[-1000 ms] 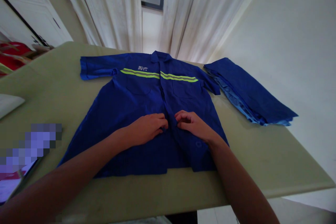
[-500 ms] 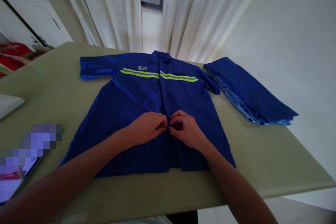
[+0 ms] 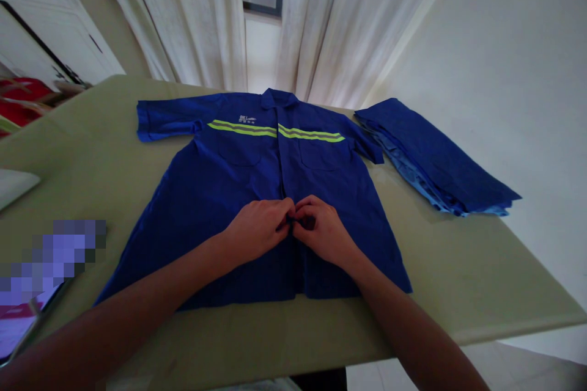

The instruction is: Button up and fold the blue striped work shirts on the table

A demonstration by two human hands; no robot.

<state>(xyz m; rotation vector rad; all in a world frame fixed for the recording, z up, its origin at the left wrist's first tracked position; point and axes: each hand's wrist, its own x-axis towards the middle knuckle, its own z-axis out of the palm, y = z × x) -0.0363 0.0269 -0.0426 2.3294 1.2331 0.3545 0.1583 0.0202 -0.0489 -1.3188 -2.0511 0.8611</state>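
Note:
A blue short-sleeved work shirt (image 3: 220, 195) with two yellow-green reflective stripes across the chest lies front up on the green table (image 3: 458, 269), collar away from me. My left hand (image 3: 257, 229) and my right hand (image 3: 321, 232) meet at the shirt's front opening, a little below the chest pockets. Both have their fingers curled in a pinch on the two front edges, fingertips touching. What is between the fingertips is too small to make out.
A pile of folded blue garments (image 3: 435, 159) lies at the table's right end. A white flat object (image 3: 13, 183) and a phone-like screen (image 3: 22, 324) sit at the left edge. White curtains (image 3: 321, 18) and a white cabinet (image 3: 46, 18) stand behind the table.
My right hand pulled the right front panel leftwards over the placket and met my left hand. The lower right hem now lies flatter and wider. Both hands have closed together.

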